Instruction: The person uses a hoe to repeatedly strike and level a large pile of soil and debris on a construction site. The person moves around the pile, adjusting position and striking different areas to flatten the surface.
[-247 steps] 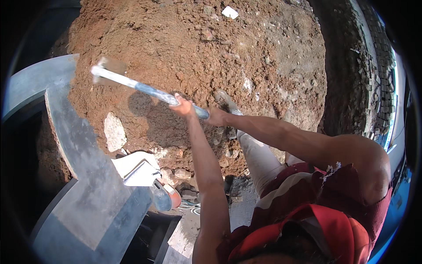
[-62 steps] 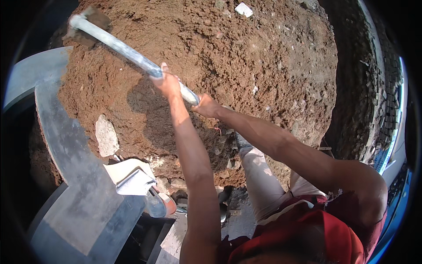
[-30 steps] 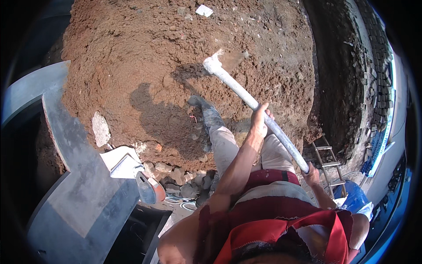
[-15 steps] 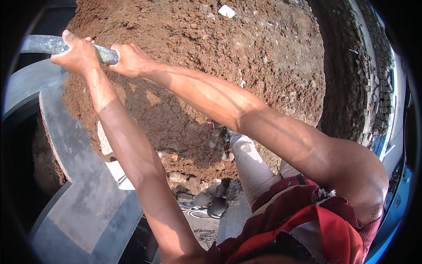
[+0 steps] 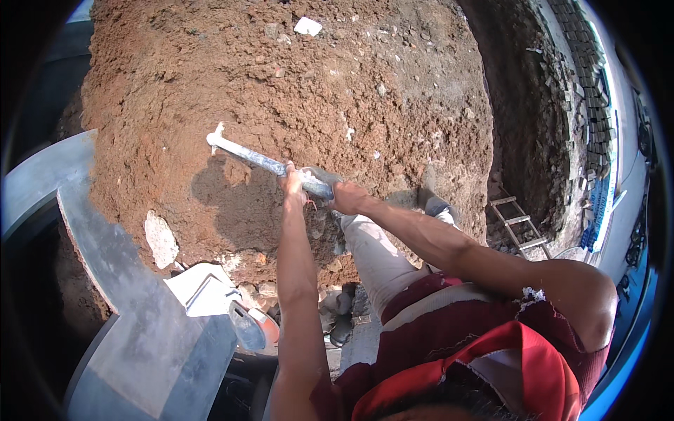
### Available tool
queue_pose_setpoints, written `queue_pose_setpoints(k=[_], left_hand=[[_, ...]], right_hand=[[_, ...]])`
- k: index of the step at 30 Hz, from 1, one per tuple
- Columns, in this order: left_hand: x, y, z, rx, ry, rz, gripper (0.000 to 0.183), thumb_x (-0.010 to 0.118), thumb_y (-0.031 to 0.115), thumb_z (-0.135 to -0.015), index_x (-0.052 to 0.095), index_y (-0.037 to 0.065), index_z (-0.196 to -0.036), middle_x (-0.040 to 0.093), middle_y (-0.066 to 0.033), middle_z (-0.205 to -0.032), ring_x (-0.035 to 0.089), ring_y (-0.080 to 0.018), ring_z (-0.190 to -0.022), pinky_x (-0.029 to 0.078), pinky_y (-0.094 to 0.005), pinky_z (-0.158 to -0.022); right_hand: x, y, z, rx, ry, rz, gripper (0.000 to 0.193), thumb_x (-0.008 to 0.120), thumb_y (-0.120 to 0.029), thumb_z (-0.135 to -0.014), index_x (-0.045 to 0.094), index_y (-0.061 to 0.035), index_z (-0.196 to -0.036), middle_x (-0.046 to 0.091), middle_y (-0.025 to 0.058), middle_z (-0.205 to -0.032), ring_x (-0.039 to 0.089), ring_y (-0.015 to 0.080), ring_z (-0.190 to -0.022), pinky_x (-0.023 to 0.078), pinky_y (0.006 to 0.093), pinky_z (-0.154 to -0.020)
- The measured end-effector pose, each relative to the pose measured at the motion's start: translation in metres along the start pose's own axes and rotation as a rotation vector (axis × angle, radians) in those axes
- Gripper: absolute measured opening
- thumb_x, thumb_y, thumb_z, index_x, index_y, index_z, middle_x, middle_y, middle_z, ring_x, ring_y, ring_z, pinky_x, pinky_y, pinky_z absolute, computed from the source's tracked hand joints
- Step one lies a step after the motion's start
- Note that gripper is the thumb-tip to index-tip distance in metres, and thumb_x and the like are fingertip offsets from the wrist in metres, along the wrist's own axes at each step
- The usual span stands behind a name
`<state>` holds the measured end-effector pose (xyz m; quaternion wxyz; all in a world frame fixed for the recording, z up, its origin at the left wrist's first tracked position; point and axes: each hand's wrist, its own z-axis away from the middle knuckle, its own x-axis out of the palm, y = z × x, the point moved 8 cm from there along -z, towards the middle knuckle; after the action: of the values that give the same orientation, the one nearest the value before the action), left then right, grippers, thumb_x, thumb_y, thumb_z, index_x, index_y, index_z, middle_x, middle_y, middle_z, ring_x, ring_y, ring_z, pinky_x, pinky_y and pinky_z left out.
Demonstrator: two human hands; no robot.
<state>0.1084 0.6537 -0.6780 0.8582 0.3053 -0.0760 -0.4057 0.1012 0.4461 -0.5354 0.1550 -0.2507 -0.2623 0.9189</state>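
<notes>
With both hands I grip a pickaxe (image 5: 249, 155) by its long grey-white handle. My left hand (image 5: 291, 181) is wrapped round the handle further along. My right hand (image 5: 347, 197) is closed on its near end, close to my legs. The pickaxe's small head reaches left and away from me, down at the reddish-brown soil (image 5: 154, 91). I cannot tell how deep its tip sits. The shadow of my upper body falls on the soil just nearer than the handle.
Grey concrete pieces (image 5: 147, 337) edge dark gaps at the left. A white broken container (image 5: 203, 289) lies beside an orange-and-grey object (image 5: 253, 327). At the right, a wooden ladder (image 5: 519, 223) leans in a trench. Stacked pavers (image 5: 586, 77) stand beyond.
The pickaxe has come down from the raised position at far left, its head now at the soil. Both hands have moved right and toward my body, still gripping the handle.
</notes>
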Motion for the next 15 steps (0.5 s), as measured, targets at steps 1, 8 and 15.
queue_pose_setpoints(k=[1, 8, 15], left_hand=[[0.005, -0.002, 0.016, -0.094, -0.063, 0.046, 0.04, 0.068, 0.032, -0.099, 0.054, 0.002, -0.12, 0.063, -0.0136, -0.094, 0.066, -0.028, -0.076, 0.062, -0.0469, -0.067], [0.09, -0.094, 0.08, -0.21, -0.167, 0.419, 0.043, 0.069, 0.047, -0.096, 0.057, 0.007, -0.109, 0.064, -0.0058, -0.101, 0.065, -0.0232, -0.091, 0.055, -0.0454, -0.091], [0.279, -0.456, 0.351, -0.8, -0.446, 0.073, 0.031, 0.061, 0.043, -0.101, 0.05, 0.016, -0.089, 0.051, 0.0001, -0.076, 0.055, -0.0227, -0.074, 0.048, -0.0541, -0.09]], right_hand=[[-0.014, 0.005, 0.021, -0.027, 0.009, 0.021, 0.06, 0.069, -0.042, -0.09, 0.058, 0.0077, -0.122, 0.071, 0.0287, -0.104, 0.071, 0.0417, -0.1, 0.057, 0.0486, -0.089], [-0.075, 0.252, 0.254, 0.068, 0.066, 0.096, 0.034, 0.07, -0.032, -0.088, 0.058, -0.0066, -0.107, 0.071, 0.0222, -0.091, 0.072, 0.0388, -0.089, 0.056, 0.0513, -0.079], [-0.021, 0.528, 0.615, 0.793, 0.221, 0.099, 0.033, 0.08, -0.029, -0.08, 0.063, -0.0133, -0.103, 0.072, 0.0114, -0.089, 0.071, 0.0339, -0.088, 0.054, 0.0481, -0.075]])
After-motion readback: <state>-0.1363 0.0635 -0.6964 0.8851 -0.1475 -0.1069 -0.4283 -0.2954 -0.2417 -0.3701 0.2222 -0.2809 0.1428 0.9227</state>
